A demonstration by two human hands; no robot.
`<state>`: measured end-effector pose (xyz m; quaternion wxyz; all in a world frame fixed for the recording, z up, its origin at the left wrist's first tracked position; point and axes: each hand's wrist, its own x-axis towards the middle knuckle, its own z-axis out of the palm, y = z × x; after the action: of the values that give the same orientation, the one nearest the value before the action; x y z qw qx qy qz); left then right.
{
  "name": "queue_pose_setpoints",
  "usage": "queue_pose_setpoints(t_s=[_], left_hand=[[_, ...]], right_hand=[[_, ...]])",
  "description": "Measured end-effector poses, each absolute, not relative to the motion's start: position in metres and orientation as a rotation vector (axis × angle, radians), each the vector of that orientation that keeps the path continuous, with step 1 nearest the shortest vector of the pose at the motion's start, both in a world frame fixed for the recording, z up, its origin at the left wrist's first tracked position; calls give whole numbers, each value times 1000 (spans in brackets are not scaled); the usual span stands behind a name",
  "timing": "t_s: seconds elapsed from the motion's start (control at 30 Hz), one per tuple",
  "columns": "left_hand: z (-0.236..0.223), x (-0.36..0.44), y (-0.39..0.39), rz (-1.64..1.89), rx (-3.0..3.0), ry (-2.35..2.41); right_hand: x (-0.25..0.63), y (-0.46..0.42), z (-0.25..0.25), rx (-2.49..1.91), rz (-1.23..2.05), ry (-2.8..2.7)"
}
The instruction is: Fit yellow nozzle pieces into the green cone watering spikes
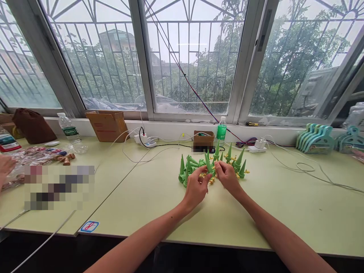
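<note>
My left hand (196, 185) has its fingers closed around a green plastic plant-watering spike (209, 163), whose pointed end tilts upward. Close beside it, my right hand (226, 176) pinches at the same spot; what lies between its thumb and finger is too small to make out. Behind both hands, a cluster of green spikes covers part of the table, some lying on their sides to the left (193, 162). On the right, several stand point-up (240, 157) with small yellow valve pieces (247, 172) at their bases.
A small open carton (203, 138) and a green-labelled bottle (221, 129) stand behind the spikes. Cables and a white adapter (257, 147) run along the wall. Light-blue hangers (315, 139) stand far right. Another person's hand (6, 167) is at far left beside bagged items.
</note>
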<state>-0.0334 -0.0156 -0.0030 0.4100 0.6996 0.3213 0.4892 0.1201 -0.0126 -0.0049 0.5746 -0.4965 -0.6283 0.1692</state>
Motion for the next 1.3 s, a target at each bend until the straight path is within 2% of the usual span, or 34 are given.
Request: queue_pose_setpoints(t_s=[0.67,0.93,1.3], left_hand=[[-5,-32,-15,1350,1998,794],[-3,-31,-21,1544,1953,816],[-2,-30,-19,1263,1903,876]], right_hand=[[114,-13,-6,-1168,359,-1447],[112,-14,-7,-1180,351,-1380],[110,-20,-4,-1159,312,-1461]])
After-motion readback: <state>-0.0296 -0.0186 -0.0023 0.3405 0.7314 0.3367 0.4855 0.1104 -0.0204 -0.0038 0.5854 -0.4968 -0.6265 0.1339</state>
